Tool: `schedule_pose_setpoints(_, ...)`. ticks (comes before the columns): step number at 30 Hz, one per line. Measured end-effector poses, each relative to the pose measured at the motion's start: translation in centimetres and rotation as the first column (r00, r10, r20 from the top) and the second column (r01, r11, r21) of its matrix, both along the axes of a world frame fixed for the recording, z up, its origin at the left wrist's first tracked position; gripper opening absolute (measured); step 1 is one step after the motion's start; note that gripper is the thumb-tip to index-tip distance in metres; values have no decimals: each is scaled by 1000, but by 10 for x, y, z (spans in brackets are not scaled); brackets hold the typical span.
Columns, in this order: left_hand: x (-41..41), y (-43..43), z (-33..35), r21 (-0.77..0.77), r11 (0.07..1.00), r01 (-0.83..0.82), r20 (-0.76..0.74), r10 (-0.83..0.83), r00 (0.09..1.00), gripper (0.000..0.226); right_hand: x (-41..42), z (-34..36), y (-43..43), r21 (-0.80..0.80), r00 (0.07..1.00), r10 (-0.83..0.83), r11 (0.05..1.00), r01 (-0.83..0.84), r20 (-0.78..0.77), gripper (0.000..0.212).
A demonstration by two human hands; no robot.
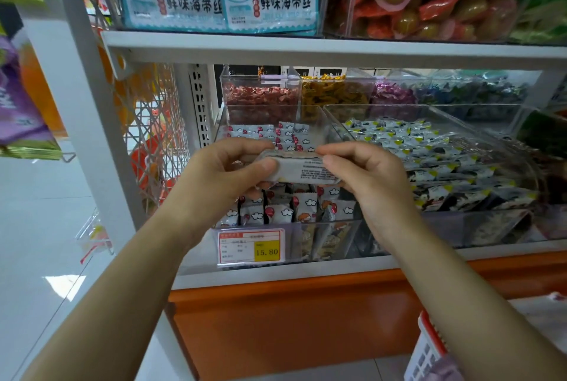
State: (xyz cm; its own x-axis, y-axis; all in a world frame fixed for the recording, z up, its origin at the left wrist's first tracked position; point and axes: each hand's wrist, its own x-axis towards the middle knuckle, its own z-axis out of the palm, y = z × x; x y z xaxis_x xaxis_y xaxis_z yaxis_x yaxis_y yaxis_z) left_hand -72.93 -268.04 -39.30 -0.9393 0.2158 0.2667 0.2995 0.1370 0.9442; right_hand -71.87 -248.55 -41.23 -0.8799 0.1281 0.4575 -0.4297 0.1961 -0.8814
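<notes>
Head view: left hand [228, 167] and right hand [366, 176] both pinch a small grey printed snack packet [302, 169] above a clear plastic bin [325, 236].

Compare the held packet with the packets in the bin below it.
The held packet lies level, text-printed back showing; the bin packets stand upright, cloud fronts showing. The left hand and right hand pinch the held packet's ends; the bin packets sit loose. Both are whitish.

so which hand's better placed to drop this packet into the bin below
Probably left: the left hand grips one end of the small grey-white snack packet directly above the clear plastic bin; the right hand only pinches the other end.
</notes>
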Motion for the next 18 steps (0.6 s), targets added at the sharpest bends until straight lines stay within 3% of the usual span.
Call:
schedule_pose_setpoints(7,3,1,3,-184,981,60,-103,-80,991,33,-2,0,0,65,986,-139,987,145,-88,14)
schedule_pose_setpoints(13,-2,-8,4,-115,989,93,14,-92,996,29,1,1,0,83,992,-95,991,101,-78,14)
schedule_pose_setpoints(18,1,-8,6,-119,993,25,2,-25,1000,23,3,3,-4,98,991,-100,989,108,-84,16)
